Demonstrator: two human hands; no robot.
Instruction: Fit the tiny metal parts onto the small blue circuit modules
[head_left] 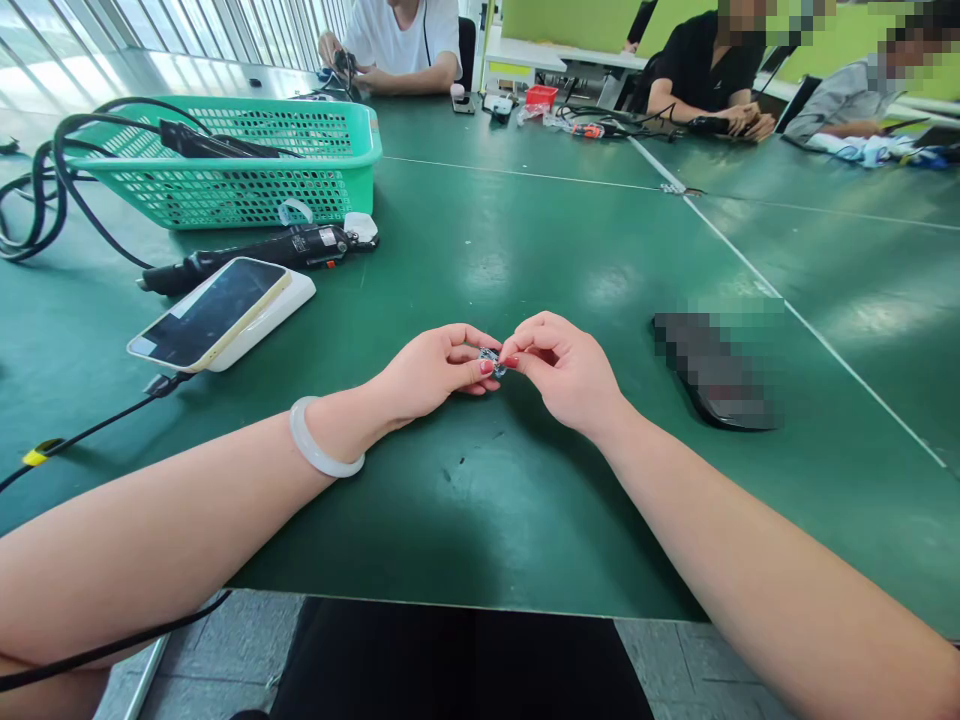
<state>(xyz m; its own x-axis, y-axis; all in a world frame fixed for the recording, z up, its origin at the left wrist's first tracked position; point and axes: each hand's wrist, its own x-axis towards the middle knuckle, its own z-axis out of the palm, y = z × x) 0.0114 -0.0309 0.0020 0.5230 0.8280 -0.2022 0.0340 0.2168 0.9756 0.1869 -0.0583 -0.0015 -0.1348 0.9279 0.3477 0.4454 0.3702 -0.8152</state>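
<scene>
Between my two hands, above the green tabletop (480,520), is a small shiny silver-and-clear piece (491,358); its kind is too small to make out. My left hand (431,372), with a white bangle (324,440) on the wrist, pinches it between thumb and fingers. The fingertips of my right hand (564,368) are pinched together at the piece's right side, touching it. Whether they grip the same piece or a separate bit is hidden by the fingers.
At the left stand a green basket (247,185) with a black corded tool, a black electric screwdriver (247,255), and a phone (214,312) on a white block. A dark flat object (716,375) lies right. Across the table a person in white (409,45) handles something.
</scene>
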